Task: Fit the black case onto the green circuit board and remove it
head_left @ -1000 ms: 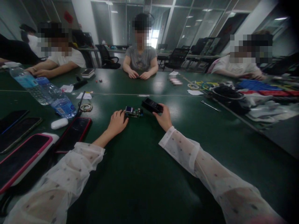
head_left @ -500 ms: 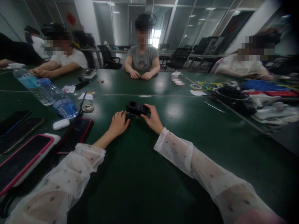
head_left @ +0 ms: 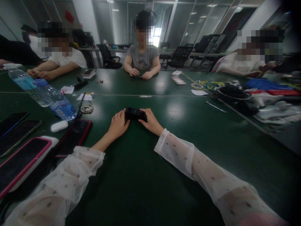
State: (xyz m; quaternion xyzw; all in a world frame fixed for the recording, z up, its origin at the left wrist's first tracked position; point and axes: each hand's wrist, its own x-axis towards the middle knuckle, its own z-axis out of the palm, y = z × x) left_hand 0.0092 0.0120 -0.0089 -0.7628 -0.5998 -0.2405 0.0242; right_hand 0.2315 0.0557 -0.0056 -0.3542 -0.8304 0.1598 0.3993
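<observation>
A small black plastic housing lies on the green table in front of me, with some faint markings on its face. My left hand is closed around the left end of it, thumb at the near side. From the other side, my right hand grips the right end between thumb and fingers. No circuit board shows from under the housing. Both hands rest low, close to the tabletop.
To my left are several phones, one a red-edged phone, a white earbud case and water bottles. A wrench lies right, near cables and bags. Co-workers sit across the table.
The black housing was tilted above a circuit board. It has come down level, and the board is hidden. My left fingers have closed in on its left end.
</observation>
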